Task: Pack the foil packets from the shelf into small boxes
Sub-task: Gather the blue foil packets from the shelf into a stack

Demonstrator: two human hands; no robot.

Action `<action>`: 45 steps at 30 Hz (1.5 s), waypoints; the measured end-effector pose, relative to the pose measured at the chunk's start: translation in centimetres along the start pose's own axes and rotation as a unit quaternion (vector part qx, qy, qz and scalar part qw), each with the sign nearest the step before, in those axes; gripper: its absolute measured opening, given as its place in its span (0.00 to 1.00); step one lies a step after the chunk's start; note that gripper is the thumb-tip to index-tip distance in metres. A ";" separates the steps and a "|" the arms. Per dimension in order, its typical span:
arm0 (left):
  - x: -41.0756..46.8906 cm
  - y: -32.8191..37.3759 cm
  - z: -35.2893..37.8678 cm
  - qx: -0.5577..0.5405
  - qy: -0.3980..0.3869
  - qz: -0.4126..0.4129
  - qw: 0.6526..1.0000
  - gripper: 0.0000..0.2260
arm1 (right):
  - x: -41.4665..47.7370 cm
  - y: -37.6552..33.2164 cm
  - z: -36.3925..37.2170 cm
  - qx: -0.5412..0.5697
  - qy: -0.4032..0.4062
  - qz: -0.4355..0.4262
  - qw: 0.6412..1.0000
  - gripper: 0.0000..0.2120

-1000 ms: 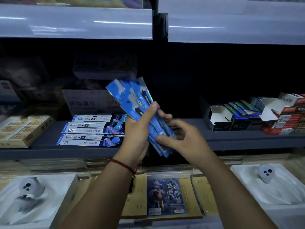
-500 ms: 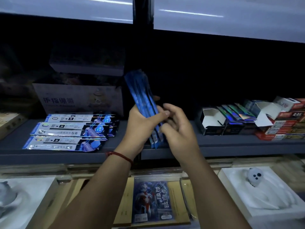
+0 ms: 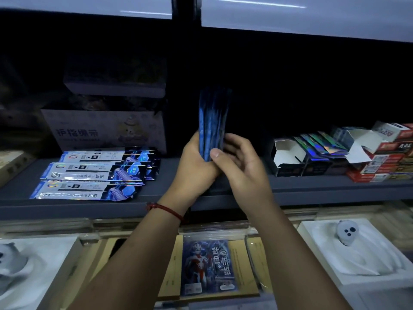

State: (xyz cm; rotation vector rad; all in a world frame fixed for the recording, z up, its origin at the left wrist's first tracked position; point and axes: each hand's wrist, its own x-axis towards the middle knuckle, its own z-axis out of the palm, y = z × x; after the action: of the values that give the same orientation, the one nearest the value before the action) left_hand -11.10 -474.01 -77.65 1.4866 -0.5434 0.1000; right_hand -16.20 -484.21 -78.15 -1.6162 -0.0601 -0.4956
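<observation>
Foil packets, fanned 1 s ago, now squared into an upright bundle at frame centre, above the shelf. Left hand grips the lower end; right hand pinches it too.

Shelf centre seemingly free (dim); packets left, boxes right.
</observation>
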 end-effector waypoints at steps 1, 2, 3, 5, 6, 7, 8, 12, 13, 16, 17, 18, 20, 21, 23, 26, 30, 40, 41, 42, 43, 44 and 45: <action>-0.1 0.3 0.0 0.014 0.002 0.007 1.000 0.16 | 0.1 0.0 -0.1 -0.009 0.003 -0.002 1.000 0.30; -0.3 0.5 -0.1 0.030 0.005 0.017 0.999 0.16 | 0.1 -0.2 -0.3 -0.021 0.002 -0.005 1.000 0.28; -0.5 0.6 -0.2 0.043 0.007 0.027 0.999 0.16 | 0.1 -0.3 -0.5 -0.035 0.001 -0.007 0.999 0.26; -0.8 0.9 -0.5 0.060 0.006 0.043 0.997 0.14 | -0.1 -0.5 -1.2 -0.073 0.007 -0.012 0.997 0.24; -1.0 1.1 -0.5 0.072 0.006 0.047 0.996 0.13 | -0.4 -0.7 -1.6 -0.093 0.014 -0.020 0.995 0.23; -1.0 1.3 -0.6 0.095 0.008 0.051 0.994 0.11 | -0.7 -0.8 -2.1 -0.115 0.026 -0.032 0.993 0.23; -1.0 1.3 -0.7 0.132 0.010 0.059 0.989 0.10 | -1.0 -0.9 -2.6 -0.138 0.042 -0.048 0.988 0.22; -1.6 1.5 -0.3 0.273 0.009 0.112 0.955 0.08 | -2.3 -2.3 -5.6 -0.261 0.125 -0.131 0.948 0.11; -1.9 1.3 -0.2 0.294 0.006 0.118 0.948 0.10 | -2.6 -2.6 -6.5 -0.295 0.142 -0.150 0.933 0.11; -2.8 1.0 0.5 0.341 -0.025 0.121 0.932 0.11 | -3.8 -3.4 -9.9 -0.426 0.198 -0.201 0.859 0.13; -3.0 1.0 0.8 0.351 -0.035 0.118 0.928 0.11 | -4.1 -3.6 -11.2 -0.471 0.215 -0.211 0.829 0.14; -3.0 1.0 1.1 0.355 -0.037 0.111 0.928 0.11 | -4.2 -3.7 -12.4 -0.507 0.221 -0.213 0.805 0.17; -2.8 1.6 2.0 0.349 -0.035 0.091 0.932 0.11 | -4.1 -3.7 -14.7 -0.557 0.205 -0.188 0.783 0.23; -2.6 2.0 2.6 0.344 -0.035 0.081 0.935 0.11 | -3.9 -3.6 -15.6 -0.570 0.189 -0.167 0.782 0.26; -2.1 2.9 3.8 0.336 -0.036 0.072 0.938 0.12 | -3.4 -3.2 -16.6 -0.594 0.169 -0.137 0.775 0.30; -1.4 4.1 5.4 0.321 -0.038 0.055 0.945 0.14 | -2.6 -2.3 -16.9 -0.602 0.162 -0.122 0.772 0.30; -0.8 4.5 6.7 0.308 -0.034 0.047 0.950 0.09 | -1.5 -0.7 -16.5 -0.570 0.173 -0.137 0.791 0.22; -1.1 4.5 6.8 0.305 -0.046 0.054 0.950 0.07 | -0.6 0.9 -15.4 -0.521 0.254 -0.248 0.776 0.15; -1.3 4.6 6.7 0.299 -0.046 0.051 0.952 0.07 | -0.7 0.8 -15.4 -0.509 0.261 -0.255 0.779 0.16; -1.4 4.7 6.6 0.294 -0.045 0.049 0.954 0.08 | -0.8 0.5 -15.3 -0.498 0.273 -0.261 0.780 0.16; -1.5 4.8 6.5 0.289 -0.043 0.046 0.955 0.09 | -0.9 0.2 -15.4 -0.490 0.290 -0.265 0.778 0.16; -1.6 4.9 6.2 0.284 -0.041 0.045 0.957 0.11 | -1.0 -0.2 -15.4 -0.484 0.308 -0.269 0.774 0.15; -1.7 4.9 6.0 0.279 -0.039 0.043 0.958 0.11 | -1.1 -0.6 -15.6 -0.478 0.327 -0.274 0.768 0.14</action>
State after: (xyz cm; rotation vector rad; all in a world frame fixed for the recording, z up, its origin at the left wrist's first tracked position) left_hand -16.24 -478.81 -73.90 2.0234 -0.6781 0.2818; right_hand -21.70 -498.81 -77.55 -2.3061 0.3080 -1.7465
